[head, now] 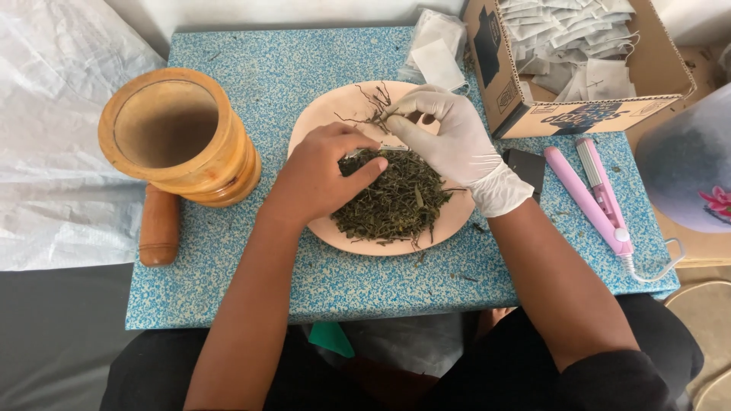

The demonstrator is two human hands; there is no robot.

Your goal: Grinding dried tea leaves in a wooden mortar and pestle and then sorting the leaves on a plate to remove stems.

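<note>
Speckled blue table (320,281) bears plate (457,217), mortar (179,137), box (579,114).

We are seeing a pale pink plate (324,118) bearing dark green herbs (396,202) and a few brown twigs (373,106). Our right hand (453,144) is wearing a white glove. The table (304,274) is showing a blue speckled pattern. The mortar (179,137) and pestle (158,227) are glowing orange-brown. The sealer (594,194) is looking pink, the box (579,110) brown with white bags (571,38).
</note>
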